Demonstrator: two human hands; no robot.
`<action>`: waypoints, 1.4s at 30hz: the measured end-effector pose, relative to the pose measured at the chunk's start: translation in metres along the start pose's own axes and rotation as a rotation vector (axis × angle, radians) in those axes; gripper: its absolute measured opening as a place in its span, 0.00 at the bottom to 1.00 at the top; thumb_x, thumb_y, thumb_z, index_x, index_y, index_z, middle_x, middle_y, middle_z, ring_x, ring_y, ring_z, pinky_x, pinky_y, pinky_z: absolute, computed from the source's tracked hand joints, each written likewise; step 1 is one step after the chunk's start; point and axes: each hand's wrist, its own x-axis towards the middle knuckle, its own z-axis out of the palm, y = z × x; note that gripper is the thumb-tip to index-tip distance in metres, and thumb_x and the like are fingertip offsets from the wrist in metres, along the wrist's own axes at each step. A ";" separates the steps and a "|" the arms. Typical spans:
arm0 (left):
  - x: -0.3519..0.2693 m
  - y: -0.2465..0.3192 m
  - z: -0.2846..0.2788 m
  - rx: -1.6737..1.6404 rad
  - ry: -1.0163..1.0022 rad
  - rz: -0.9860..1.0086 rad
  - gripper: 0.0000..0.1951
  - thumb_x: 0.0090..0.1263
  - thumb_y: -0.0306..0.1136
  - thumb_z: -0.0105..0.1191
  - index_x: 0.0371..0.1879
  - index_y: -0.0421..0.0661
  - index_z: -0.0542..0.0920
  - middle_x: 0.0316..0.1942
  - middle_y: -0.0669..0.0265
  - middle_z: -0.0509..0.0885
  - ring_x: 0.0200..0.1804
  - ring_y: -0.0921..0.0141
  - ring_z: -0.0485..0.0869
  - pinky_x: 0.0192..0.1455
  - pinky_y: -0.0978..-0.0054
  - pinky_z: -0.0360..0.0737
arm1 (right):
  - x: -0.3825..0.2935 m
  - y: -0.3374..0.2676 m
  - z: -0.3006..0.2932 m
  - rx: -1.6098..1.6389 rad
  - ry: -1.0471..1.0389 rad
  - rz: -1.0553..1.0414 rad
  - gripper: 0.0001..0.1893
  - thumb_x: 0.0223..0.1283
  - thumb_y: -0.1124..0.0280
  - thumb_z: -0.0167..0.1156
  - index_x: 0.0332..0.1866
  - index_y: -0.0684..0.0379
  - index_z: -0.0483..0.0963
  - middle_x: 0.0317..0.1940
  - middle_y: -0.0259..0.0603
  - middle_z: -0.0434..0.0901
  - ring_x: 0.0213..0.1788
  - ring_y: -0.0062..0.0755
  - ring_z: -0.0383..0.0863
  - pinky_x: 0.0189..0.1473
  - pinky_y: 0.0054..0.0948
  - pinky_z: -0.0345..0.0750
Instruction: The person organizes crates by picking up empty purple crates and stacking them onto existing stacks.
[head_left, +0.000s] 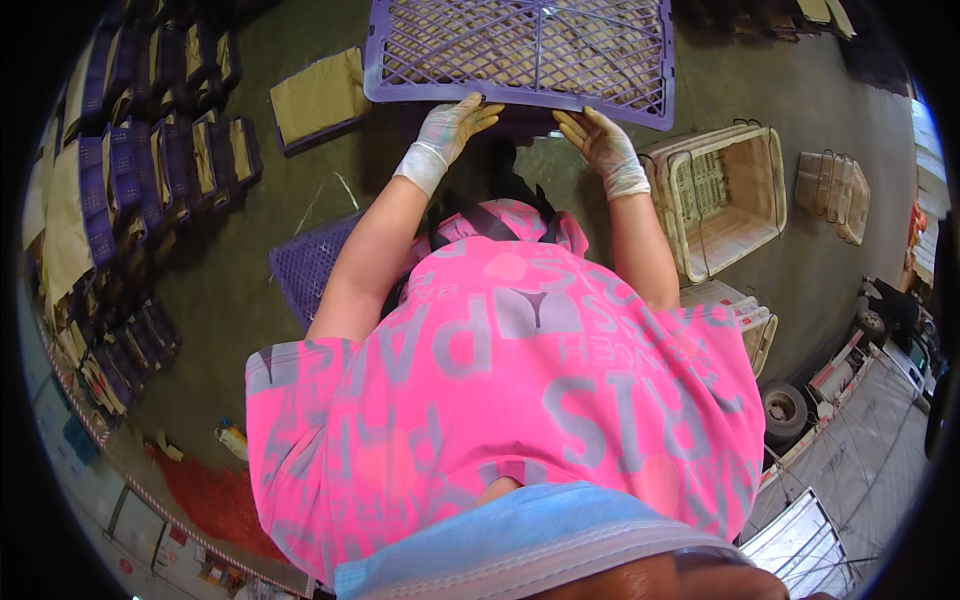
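Observation:
A purple plastic lattice lid or crate panel (517, 99) spans the top of the head view, with pale brown material showing through its openings. My left hand (454, 131), in a thin translucent glove with yellowish fingertips, has its fingers at the panel's near edge, left of the middle. My right hand (601, 142), gloved alike, touches the same edge further right, its palm partly turned up and its fingers slightly bent. Whether the fingers close around the rim cannot be made out. What lies beneath the panel is mostly hidden.
A purple crate topped with brown paper (319, 97) lies left of the panel. Stacked purple crates (120, 180) line the far left. Nested white plastic baskets (720, 202) stand on the right, more baskets (832, 191) beyond them. A purple crate (311, 262) sits beside my left arm.

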 end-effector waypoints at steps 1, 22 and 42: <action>0.003 0.004 0.002 0.036 -0.019 -0.008 0.15 0.67 0.32 0.49 0.46 0.33 0.72 0.47 0.52 0.77 0.49 0.58 0.79 0.49 0.67 0.78 | -0.003 -0.005 0.001 -0.065 -0.073 -0.003 0.20 0.61 0.66 0.51 0.54 0.69 0.66 0.55 0.56 0.69 0.59 0.53 0.68 0.59 0.40 0.68; 0.012 0.145 -0.010 1.516 0.865 0.360 0.28 0.58 0.56 0.53 0.43 0.39 0.77 0.41 0.50 0.77 0.47 0.56 0.76 0.51 0.64 0.71 | 0.185 -0.048 0.287 -1.746 -0.971 -1.285 0.13 0.52 0.69 0.58 0.44 0.56 0.78 0.44 0.39 0.78 0.47 0.39 0.76 0.51 0.32 0.70; 0.036 0.162 -0.012 1.397 0.899 0.187 0.28 0.53 0.60 0.54 0.33 0.41 0.78 0.35 0.58 0.77 0.43 0.59 0.77 0.46 0.63 0.72 | 0.311 -0.034 0.429 -2.554 -1.876 0.303 0.21 0.45 0.68 0.61 0.50 0.54 0.76 0.40 0.38 0.81 0.42 0.34 0.78 0.44 0.33 0.72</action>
